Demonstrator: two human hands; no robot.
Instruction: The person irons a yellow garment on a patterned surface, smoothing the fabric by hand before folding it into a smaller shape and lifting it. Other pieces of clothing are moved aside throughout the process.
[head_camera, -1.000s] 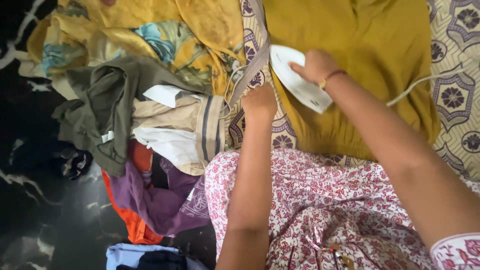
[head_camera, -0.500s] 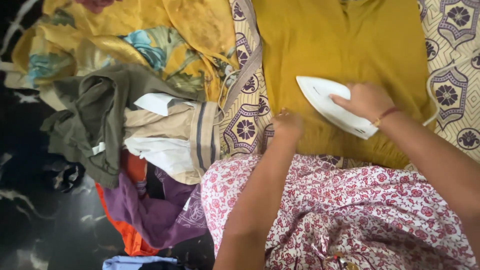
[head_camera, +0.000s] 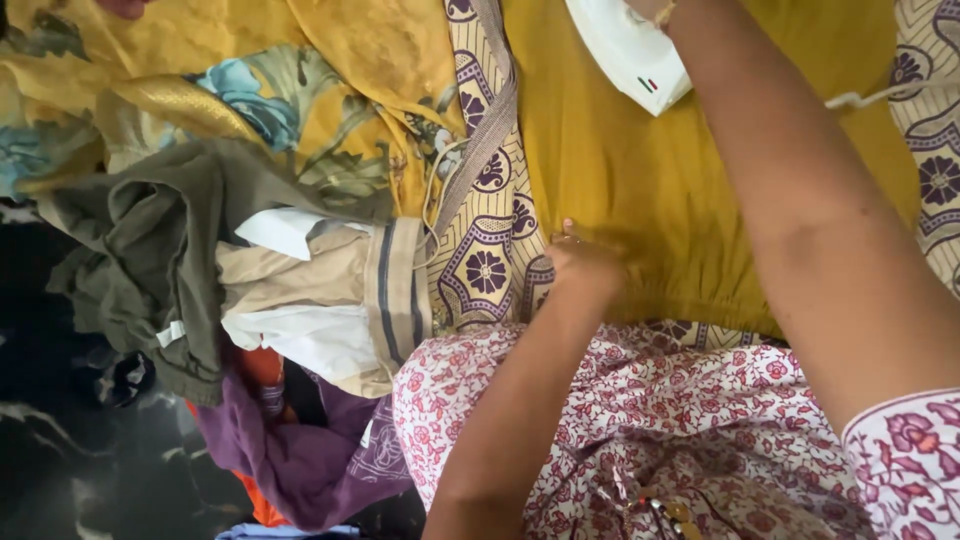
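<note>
A mustard-yellow garment (head_camera: 640, 190) lies flat on a cream cloth with purple flower motifs (head_camera: 488, 268). My left hand (head_camera: 583, 264) presses down on the garment's near left edge, fingers bunched on the fabric. My right arm reaches across to the top of the view, where my right hand (head_camera: 648, 8), mostly cut off by the frame, grips a white clothes iron (head_camera: 625, 52) resting on the far part of the garment. The iron's white cord (head_camera: 870, 96) trails off to the right.
A heap of clothes lies to the left: an olive garment (head_camera: 150, 240), a beige striped piece (head_camera: 330, 280), purple cloth (head_camera: 300, 450), and yellow floral fabric (head_camera: 250, 80). Dark marbled floor (head_camera: 60, 450) shows at lower left. My pink floral dress (head_camera: 680, 420) fills the foreground.
My right hand has pushed the iron away from me up the mustard garment to the top of the view. My left hand stays on the near left edge of the fabric.
</note>
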